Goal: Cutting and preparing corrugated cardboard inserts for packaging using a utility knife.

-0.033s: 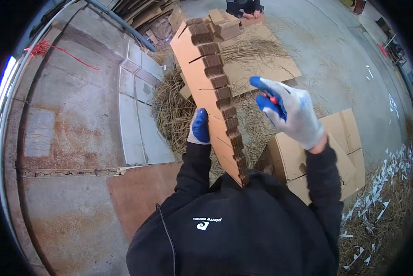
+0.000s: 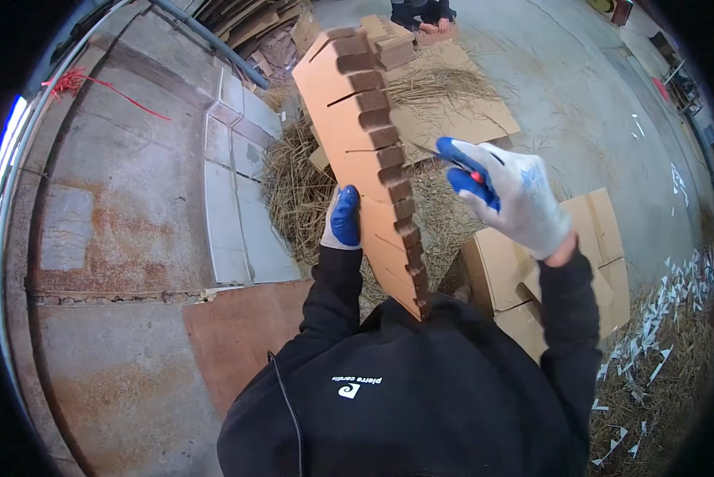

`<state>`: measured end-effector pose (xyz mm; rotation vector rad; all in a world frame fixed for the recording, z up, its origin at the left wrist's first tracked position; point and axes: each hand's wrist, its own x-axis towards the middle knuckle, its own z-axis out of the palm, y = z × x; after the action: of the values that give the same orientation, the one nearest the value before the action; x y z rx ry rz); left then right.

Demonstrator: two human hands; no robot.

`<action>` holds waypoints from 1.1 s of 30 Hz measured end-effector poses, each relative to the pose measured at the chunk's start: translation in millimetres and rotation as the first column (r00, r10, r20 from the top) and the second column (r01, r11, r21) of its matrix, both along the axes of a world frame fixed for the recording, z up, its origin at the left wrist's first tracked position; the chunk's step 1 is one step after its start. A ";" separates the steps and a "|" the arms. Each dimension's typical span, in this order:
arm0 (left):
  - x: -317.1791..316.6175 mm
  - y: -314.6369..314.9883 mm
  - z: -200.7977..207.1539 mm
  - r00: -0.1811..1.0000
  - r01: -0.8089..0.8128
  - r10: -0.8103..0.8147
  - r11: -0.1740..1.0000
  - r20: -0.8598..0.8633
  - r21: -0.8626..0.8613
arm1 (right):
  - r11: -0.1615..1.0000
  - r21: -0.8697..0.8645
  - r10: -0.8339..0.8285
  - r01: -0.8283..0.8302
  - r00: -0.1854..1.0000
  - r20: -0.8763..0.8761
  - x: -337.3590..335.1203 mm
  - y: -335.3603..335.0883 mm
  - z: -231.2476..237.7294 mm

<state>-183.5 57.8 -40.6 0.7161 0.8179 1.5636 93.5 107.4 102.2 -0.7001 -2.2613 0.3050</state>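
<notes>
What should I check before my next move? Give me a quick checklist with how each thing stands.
1. Cardboard piece held: ok; the left hand grips it, blue-coated thumb on its face.
2. Small tool with a red part held: ok; the right hand closes around it.
3. Tool tip clear of the cardboard: cannot tell; it points toward the notched edge, close by.
4. Right wrist covered: not ok; bare skin shows between glove and black sleeve.
5. Co-worker apart from the tool: ok; they are beyond, at the top.
</notes>
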 end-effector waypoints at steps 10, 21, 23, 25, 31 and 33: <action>16.4 6.3 62.1 0.824 -0.002 0.074 0.992 -0.562 0.128 | 0.927 0.360 -0.270 0.102 0.850 0.453 40.7 5.3 28.8; 42.3 0.7 69.7 0.585 -0.024 0.228 0.964 -0.779 0.264 | 0.931 0.327 -0.334 0.164 0.748 0.574 53.9 12.3 18.3; 43.6 -1.4 70.2 0.558 -0.031 0.224 0.968 -0.799 0.250 | 0.939 0.296 -0.326 0.177 0.733 0.596 56.4 13.5 16.8; 49.8 -4.5 80.3 0.545 -0.041 0.200 0.976 -0.814 0.213 | 0.941 0.283 -0.326 0.184 0.714 0.620 56.5 14.3 13.8; 58.9 -5.3 81.3 0.435 -0.107 0.269 0.963 -0.859 0.248 | 0.935 0.313 -0.309 0.166 0.814 0.492 63.8 37.9 -22.2; 64.5 -7.7 90.4 0.365 -0.097 0.329 0.944 -0.871 0.317 | 0.924 0.250 -0.382 0.289 0.711 0.590 94.8 60.6 -63.2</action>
<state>-119.0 50.1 49.8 1.8072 1.6351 1.4043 188.3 168.0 39.1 -1.2684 -2.6630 -0.3274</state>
